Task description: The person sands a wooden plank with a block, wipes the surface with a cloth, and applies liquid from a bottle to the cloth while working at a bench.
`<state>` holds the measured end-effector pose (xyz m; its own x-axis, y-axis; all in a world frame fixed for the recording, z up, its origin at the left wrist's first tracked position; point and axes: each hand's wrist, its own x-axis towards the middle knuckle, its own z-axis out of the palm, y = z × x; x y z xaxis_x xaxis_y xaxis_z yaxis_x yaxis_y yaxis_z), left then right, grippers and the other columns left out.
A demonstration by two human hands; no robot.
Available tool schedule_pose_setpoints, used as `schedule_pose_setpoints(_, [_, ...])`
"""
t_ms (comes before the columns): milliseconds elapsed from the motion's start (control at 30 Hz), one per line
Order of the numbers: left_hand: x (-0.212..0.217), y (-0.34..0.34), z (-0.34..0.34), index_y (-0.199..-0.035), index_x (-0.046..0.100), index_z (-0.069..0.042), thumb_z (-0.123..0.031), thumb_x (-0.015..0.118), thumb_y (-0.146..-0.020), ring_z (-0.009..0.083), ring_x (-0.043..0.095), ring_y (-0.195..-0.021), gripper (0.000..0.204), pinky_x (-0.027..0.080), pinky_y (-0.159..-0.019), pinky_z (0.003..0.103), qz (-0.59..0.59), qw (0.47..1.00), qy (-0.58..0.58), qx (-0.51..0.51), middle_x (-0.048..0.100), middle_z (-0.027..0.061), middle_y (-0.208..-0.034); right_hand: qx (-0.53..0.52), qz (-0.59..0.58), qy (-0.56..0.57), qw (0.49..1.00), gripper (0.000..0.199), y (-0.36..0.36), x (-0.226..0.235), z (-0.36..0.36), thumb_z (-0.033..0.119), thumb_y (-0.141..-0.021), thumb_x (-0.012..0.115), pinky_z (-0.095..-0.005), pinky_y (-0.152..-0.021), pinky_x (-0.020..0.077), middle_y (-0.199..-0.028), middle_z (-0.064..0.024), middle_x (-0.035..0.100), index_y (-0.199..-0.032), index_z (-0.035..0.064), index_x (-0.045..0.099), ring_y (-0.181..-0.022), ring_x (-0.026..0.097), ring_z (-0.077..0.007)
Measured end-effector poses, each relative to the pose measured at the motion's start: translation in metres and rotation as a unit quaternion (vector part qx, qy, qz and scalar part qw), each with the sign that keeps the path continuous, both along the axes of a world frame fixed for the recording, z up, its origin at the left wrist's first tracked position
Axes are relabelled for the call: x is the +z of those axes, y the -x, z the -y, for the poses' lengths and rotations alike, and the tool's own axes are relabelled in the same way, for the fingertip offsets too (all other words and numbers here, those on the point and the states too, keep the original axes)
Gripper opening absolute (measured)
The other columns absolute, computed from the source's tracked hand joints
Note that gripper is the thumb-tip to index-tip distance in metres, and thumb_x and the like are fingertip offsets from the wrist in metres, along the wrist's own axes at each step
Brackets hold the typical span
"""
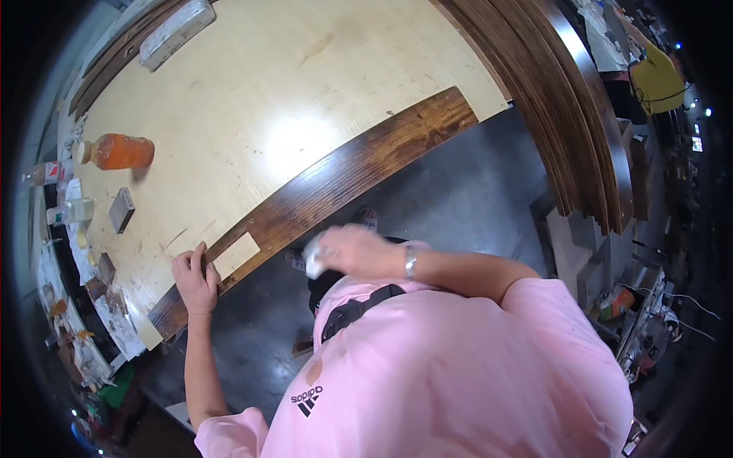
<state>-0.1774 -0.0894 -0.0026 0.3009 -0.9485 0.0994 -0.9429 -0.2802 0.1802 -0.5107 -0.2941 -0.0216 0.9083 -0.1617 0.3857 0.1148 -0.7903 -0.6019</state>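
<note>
A long dark-stained wooden board lies along the near edge of the pale worktable, with a rectangular cutout toward its left end. On the board beside that cutout rests my left hand, its fingers closed over the wood. My right hand, slightly blurred, is in front of my waist, off the board's near edge. It is closed round a crumpled white wad, cloth or paper, I cannot tell which.
The worktable holds an orange bottle, a small grey block and a long whitish block. Clear bottles stand at the left. Several dark brown boards are stacked at the right. Grey floor lies below.
</note>
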Motion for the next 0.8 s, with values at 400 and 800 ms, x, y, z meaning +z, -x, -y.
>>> schedule_pose_setpoints(400, [-0.001, 0.001, 0.000, -0.122, 0.062, -0.009, -0.012, 0.063, -0.080, 0.0315, 0.053, -0.095, 0.043, 0.044, -0.088, 0.043, -0.008, 1.000, 0.014, 0.013, 0.053, 0.0122, -0.100, -0.383, -0.159, 0.058, 0.908, 0.042, 0.026, 0.022, 0.100, 0.026, -0.067, 0.084, -0.0405, -0.077, 0.0523, -0.101, -0.0075, 0.053, -0.099, 0.0081, 0.064, -0.097, 0.058, -0.0274])
schedule_pose_setpoints(800, [-0.004, -0.001, -0.003, -0.123, 0.062, -0.010, -0.014, 0.062, -0.080, 0.0317, 0.052, -0.095, 0.043, 0.044, -0.088, 0.043, -0.008, 0.999, 0.029, 0.015, 0.053, 0.0119, -0.100, -0.371, -0.205, -0.003, 0.906, 0.042, 0.025, 0.030, 0.106, 0.019, -0.067, 0.080, -0.0425, -0.083, 0.0510, -0.105, -0.0098, 0.051, -0.103, 0.0070, 0.061, -0.101, 0.058, -0.0313])
